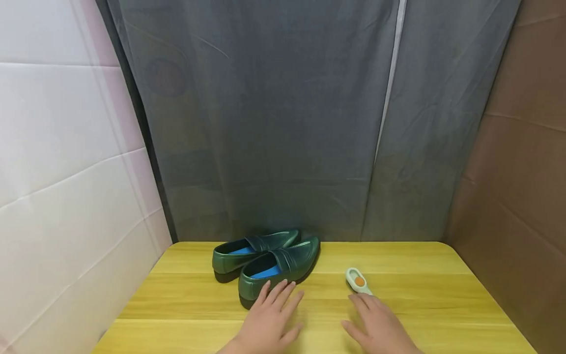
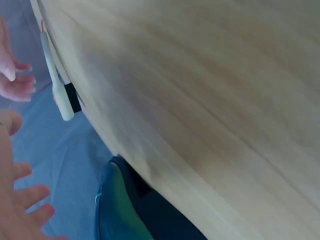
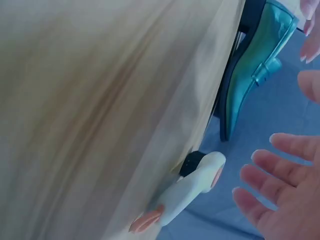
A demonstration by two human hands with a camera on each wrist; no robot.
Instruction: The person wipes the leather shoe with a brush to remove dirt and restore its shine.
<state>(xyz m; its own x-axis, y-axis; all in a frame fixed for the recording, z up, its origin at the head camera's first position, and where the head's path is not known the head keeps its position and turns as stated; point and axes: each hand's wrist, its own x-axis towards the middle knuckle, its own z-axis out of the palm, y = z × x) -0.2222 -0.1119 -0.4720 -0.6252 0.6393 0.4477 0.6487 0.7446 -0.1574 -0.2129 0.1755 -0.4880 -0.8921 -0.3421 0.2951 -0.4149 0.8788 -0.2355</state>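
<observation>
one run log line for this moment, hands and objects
left hand: empty, near green shoes | right hand: empty, near brush | green shoes, brush: on table

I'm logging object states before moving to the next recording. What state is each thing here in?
Nearer green loafer: upright on the table, unworn
Farther green loafer: upright, unworn
Pale handheld tool: lying dark side down, not held
Left hand: fingers extended and spread, holding nothing
Right hand: fingers extended, holding nothing
</observation>
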